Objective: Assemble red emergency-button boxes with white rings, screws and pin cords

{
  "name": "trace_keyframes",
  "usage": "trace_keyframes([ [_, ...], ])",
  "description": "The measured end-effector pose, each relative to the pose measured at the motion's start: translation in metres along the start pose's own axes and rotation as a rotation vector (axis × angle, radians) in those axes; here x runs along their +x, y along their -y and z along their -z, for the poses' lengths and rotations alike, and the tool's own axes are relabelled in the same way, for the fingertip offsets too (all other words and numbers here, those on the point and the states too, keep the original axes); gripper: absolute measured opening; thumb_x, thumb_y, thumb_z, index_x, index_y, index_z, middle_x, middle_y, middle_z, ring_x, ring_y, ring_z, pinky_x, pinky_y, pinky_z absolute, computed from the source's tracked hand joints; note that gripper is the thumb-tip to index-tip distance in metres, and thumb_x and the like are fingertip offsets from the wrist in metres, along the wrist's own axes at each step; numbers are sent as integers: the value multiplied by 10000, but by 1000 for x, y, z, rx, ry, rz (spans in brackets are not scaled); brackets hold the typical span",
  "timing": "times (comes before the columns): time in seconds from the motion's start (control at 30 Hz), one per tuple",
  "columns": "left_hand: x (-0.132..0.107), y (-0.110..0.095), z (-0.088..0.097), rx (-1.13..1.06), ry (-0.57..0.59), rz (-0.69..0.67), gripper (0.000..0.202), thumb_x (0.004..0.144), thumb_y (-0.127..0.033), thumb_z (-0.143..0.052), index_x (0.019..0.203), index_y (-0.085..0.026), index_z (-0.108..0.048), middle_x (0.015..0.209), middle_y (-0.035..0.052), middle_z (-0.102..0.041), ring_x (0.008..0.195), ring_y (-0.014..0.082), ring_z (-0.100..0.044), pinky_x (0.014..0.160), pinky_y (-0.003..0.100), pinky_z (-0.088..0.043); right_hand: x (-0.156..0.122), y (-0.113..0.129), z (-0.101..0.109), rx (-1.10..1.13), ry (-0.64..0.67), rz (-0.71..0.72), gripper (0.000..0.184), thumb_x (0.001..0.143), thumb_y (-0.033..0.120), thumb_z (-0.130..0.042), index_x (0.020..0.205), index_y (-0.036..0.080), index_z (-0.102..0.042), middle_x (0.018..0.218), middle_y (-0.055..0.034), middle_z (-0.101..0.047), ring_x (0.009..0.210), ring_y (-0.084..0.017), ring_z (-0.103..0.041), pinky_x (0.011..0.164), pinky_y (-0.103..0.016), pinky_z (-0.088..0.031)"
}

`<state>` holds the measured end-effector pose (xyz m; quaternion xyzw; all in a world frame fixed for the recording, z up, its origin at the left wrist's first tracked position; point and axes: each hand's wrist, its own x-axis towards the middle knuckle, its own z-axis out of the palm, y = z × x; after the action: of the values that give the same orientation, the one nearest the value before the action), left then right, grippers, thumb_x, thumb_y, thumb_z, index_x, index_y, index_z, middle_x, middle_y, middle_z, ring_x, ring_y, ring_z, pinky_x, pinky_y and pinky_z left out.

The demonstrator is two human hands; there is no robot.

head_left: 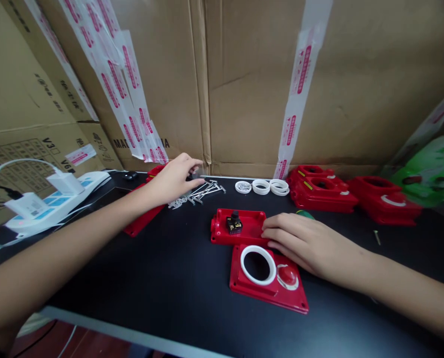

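Observation:
My left hand (179, 178) reaches to the back of the table, thumb and forefinger apart. Something clear shows between these fingertips; whether they touch it I cannot tell. Beside the hand lies a pile of long metal screws (209, 190) and small white rings (178, 202). My right hand (307, 241) grips the right end of an open red plastic box (249, 221), its fingers over the rim. A black switch block (234, 223) with brass-coloured contacts sits inside the box. Just in front lies a red cover plate (251, 293) with a white ring (258, 265) and a red dome (287, 275).
White rings (261, 187) stand in a row at the back. Red housings (322, 191) are at the right rear, near a green bag (430, 169). A loose screw (377, 237) lies at right. A power strip (53, 201) with plugged chargers occupies the left, before cardboard walls (247, 99).

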<state>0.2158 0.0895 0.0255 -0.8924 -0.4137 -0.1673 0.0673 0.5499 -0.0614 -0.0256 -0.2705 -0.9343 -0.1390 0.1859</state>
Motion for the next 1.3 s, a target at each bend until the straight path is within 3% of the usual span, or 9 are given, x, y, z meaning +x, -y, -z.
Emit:
trace_keyframes([
  [0.13, 37, 34, -13, 110, 188, 22, 300, 943, -318, -799, 1162, -118, -750, 1168, 138, -693, 1105, 301, -694, 999, 441, -577, 1, 1, -1, 4, -12, -9, 231, 1103, 191, -476, 1131, 113, -692, 1160, -171, -730, 990, -259, -729, 822, -397, -657],
  [0.3, 59, 53, -19, 204, 387, 27, 362, 1051, -356, -686, 1359, -171, -640, 1358, 116, -671, 1146, 270, -704, 959, 484, -624, 0, 1, -2, 22, -4, -17, 228, 1103, 196, -475, 1131, 124, -689, 1160, -162, -727, 976, -253, -730, 812, -390, -656],
  [0.47, 66, 55, -14, 207, 494, -7, 361, 1047, -356, -692, 1352, -168, -646, 1350, 117, -673, 1144, 272, -705, 959, 480, -624, 0, 1, -1, 41, 0, -23, 241, 1103, 191, -462, 1129, 122, -691, 1169, -162, -726, 986, -256, -730, 816, -396, -657],
  [0.7, 68, 55, -5, 160, 511, -32, 332, 1051, -366, -685, 1311, -160, -662, 1301, 109, -693, 1102, 256, -715, 941, 471, -627, 2, 2, 0, 44, -4, -27, 261, 1109, 194, -449, 1129, 122, -699, 1155, -162, -740, 980, -251, -743, 818, -396, -655],
  [0.83, 66, 56, 0, 105, 462, -27, 327, 965, -441, -756, 1126, -157, -735, 1077, 89, -780, 946, 217, -730, 858, 333, -573, 2, 3, 0, 47, -4, -38, 256, 1104, 186, -452, 1119, 126, -700, 1140, -155, -743, 952, -252, -747, 787, -400, -653],
  [0.97, 62, 51, 6, 54, 399, -40, 378, 931, -501, -720, 1096, -162, -755, 1043, 92, -805, 913, 207, -729, 800, 278, -511, 2, 3, -1, 56, -8, -40, 254, 1105, 182, -446, 1120, 127, -693, 1141, -154, -737, 958, -252, -745, 793, -403, -656],
  [1.13, 56, 46, 4, 65, 365, -28, 348, 922, -423, -759, 1121, -138, -750, 1049, 89, -780, 911, 202, -718, 823, 302, -546, 1, 2, -2, 48, -3, -41, 256, 1111, 196, -437, 1121, 127, -684, 1141, -154, -738, 960, -253, -742, 803, -403, -662],
  [1.3, 54, 43, -5, 137, 436, 24, 332, 1048, -360, -689, 1313, -161, -661, 1301, 110, -693, 1100, 256, -714, 938, 467, -627, 2, 3, -1, 50, -12, -45, 272, 1118, 208, -423, 1121, 136, -685, 1133, -149, -743, 955, -242, -744, 806, -393, -663],
])
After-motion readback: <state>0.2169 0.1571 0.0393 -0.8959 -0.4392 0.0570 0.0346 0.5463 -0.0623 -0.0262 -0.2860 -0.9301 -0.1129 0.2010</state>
